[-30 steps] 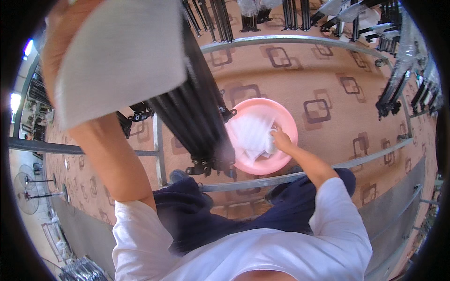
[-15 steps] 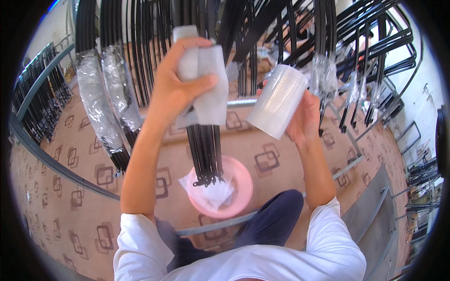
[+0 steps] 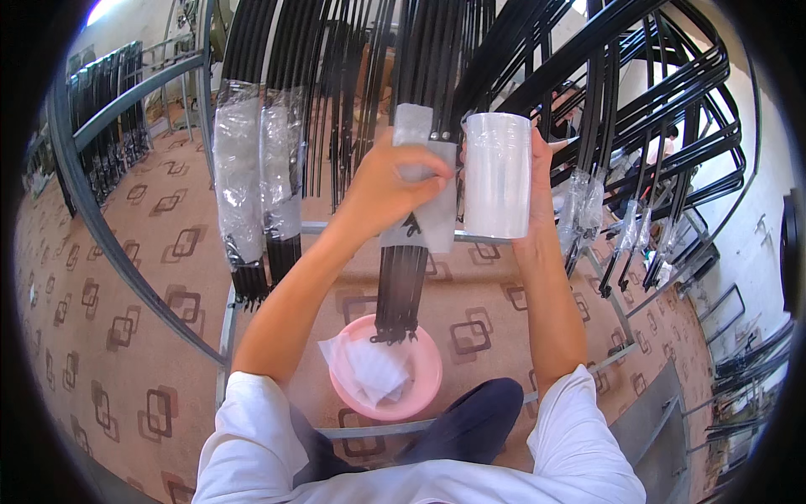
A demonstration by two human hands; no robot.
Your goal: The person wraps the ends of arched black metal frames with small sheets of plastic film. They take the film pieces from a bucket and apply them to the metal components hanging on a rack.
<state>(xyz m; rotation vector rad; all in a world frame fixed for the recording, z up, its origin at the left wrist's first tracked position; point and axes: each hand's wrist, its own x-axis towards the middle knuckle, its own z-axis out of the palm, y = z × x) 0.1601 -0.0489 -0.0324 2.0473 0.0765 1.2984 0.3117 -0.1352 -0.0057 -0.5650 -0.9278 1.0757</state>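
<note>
A bundle of slim black rods (image 3: 400, 286) hangs in front of me, its lower ends over a pink basin. White foam sheet (image 3: 437, 223) lies around the middle of the bundle. My left hand (image 3: 388, 183) is in front of the foam, thumb and fingertips pinched together near its right edge; whatever is between them is too fine to make out. Upright beside the bundle is a roll of clear plastic film (image 3: 497, 176). My right hand (image 3: 541, 168) grips this roll from its right side, its fingers partly hidden behind it.
The pink basin (image 3: 431, 378) holds white foam sheets (image 3: 369, 370). Film-wrapped rod bundles (image 3: 239, 176) hang at left. Black bent frames (image 3: 672, 76) and more wrapped ends (image 3: 630, 231) stand at right. A grey metal rail (image 3: 138, 273) curves along the left. People sit partly hidden behind the right rods.
My left hand has loosened from around the foam and bundle into a pinch at the foam's front. The film roll has turned upright and come closer to the bundle. My view has shifted left.
</note>
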